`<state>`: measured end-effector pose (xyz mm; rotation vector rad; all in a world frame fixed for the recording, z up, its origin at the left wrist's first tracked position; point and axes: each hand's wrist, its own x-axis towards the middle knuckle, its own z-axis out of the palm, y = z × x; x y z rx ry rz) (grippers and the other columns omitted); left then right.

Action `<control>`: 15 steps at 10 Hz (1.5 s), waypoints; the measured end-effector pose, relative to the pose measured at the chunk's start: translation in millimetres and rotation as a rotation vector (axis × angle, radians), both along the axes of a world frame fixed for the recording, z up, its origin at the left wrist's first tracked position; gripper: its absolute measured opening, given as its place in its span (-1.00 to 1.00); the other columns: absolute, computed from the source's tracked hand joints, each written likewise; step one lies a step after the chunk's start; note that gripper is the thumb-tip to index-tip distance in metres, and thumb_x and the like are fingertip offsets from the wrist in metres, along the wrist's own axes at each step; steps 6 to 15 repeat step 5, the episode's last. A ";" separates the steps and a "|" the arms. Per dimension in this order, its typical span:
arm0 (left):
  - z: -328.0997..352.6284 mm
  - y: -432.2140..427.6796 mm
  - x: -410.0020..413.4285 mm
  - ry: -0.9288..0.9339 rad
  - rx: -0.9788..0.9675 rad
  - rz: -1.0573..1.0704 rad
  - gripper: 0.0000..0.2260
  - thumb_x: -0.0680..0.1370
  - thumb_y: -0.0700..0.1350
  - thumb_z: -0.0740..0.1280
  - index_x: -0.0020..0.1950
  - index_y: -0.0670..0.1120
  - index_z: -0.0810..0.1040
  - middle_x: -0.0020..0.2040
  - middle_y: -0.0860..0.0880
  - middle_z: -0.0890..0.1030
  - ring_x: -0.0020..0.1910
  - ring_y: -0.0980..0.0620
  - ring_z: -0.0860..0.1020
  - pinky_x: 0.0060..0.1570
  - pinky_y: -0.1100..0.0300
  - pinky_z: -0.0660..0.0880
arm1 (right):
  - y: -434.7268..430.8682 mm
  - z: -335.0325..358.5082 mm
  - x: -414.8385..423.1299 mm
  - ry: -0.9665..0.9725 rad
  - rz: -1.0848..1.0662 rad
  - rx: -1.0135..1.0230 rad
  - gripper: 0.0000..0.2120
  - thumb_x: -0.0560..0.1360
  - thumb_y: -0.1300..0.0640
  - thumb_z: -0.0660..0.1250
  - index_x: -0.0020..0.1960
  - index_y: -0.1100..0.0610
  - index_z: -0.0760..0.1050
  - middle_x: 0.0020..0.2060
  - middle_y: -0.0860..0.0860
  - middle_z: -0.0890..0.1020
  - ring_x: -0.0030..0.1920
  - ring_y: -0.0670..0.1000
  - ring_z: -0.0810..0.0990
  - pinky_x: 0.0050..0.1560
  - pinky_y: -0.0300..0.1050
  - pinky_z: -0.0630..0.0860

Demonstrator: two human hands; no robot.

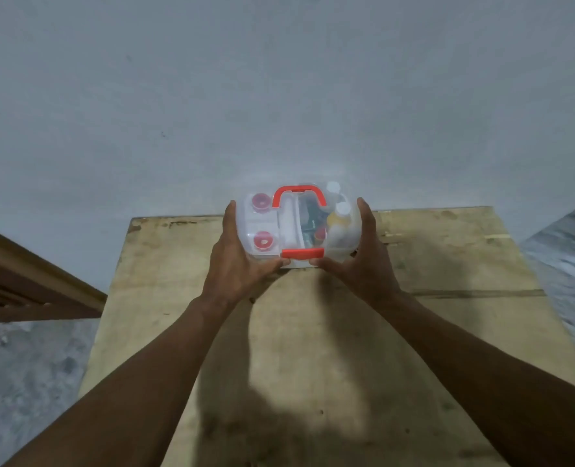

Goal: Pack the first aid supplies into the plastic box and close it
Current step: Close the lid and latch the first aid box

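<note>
A clear plastic box (269, 227) with a red handle (297, 193) and a red front latch (302, 253) is at the far end of the wooden table, lid down. Through the lid I see two red round items (261, 201) on the left, a dark packet in the middle and white-capped bottles (341, 214) on the right. My left hand (235, 261) grips the box's left side, thumb at the front edge by the latch. My right hand (358, 261) grips the right side the same way. I cannot tell whether the box rests on the table or is lifted.
The worn wooden table (313, 332) runs from me to a pale wall (279, 96). A brown wooden frame (26, 281) stands at the left. Grey floor (26, 382) shows on both sides of the table.
</note>
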<state>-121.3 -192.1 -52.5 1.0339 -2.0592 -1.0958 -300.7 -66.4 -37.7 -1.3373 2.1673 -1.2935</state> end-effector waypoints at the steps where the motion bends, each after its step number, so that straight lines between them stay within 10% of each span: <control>1: -2.9 -1.2 -0.1 0.003 0.028 -0.007 -0.08 0.22 0.32 0.57 0.42 0.31 0.09 0.21 0.49 0.37 0.13 0.39 0.51 0.06 0.41 0.48 | 0.0 1.9 2.4 -0.018 0.018 -0.029 -0.15 0.24 -0.28 0.51 0.35 -0.30 0.06 0.19 -0.61 0.27 0.19 -0.37 0.45 0.08 -0.51 0.44; 3: -3.4 0.0 2.0 -0.044 0.060 -0.002 0.04 0.24 0.33 0.56 0.54 0.13 0.06 0.37 0.23 0.41 0.27 0.09 0.52 0.24 0.04 0.53 | -1.3 1.4 -0.8 -0.029 0.060 -0.060 -0.20 0.26 -0.03 0.60 0.30 -0.22 0.16 0.18 -0.55 0.26 0.20 -0.53 0.35 0.04 -0.66 0.36; 4: 6.4 4.6 5.5 -0.118 0.060 -0.003 0.12 0.27 0.22 0.60 0.60 0.04 -0.05 0.36 0.15 0.43 0.27 -0.01 0.53 0.24 0.04 0.51 | 2.7 -5.1 -2.7 -0.016 0.054 -0.014 -0.05 0.23 -0.01 0.65 0.35 -0.23 0.06 0.19 -0.52 0.20 0.17 -0.48 0.37 0.03 -0.66 0.37; 5: 24.8 11.9 10.7 -0.219 0.104 -0.064 0.24 0.33 0.05 0.60 0.58 -0.07 -0.35 0.45 0.07 0.35 0.32 0.01 0.46 0.19 0.27 0.38 | 7.7 -1.6 -11.4 -0.064 0.089 0.140 0.21 0.14 -0.19 0.67 0.51 -0.12 -0.08 0.44 -0.21 0.25 0.38 -0.14 0.39 0.29 -0.20 0.51; 15: 24.8 11.9 10.7 -0.219 0.104 -0.064 0.24 0.33 0.05 0.60 0.58 -0.07 -0.35 0.45 0.07 0.35 0.32 0.01 0.46 0.19 0.27 0.38 | 7.7 -1.6 -11.4 -0.064 0.089 0.140 0.21 0.14 -0.19 0.67 0.51 -0.12 -0.08 0.44 -0.21 0.25 0.38 -0.14 0.39 0.29 -0.20 0.51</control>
